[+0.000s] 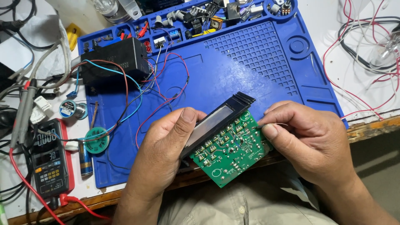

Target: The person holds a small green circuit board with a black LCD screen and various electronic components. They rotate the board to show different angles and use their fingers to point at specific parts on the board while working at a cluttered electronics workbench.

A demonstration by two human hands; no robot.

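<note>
Left hand [166, 141] clamps board [229, 150] tilted, solder side up, steadying it; right hand [308, 137] pinches thin wire [271, 124] at its edge above mat [233, 71].

Circuit board [231, 152] before the mat [233, 79] — multimeter [50, 160] left of it.
</note>
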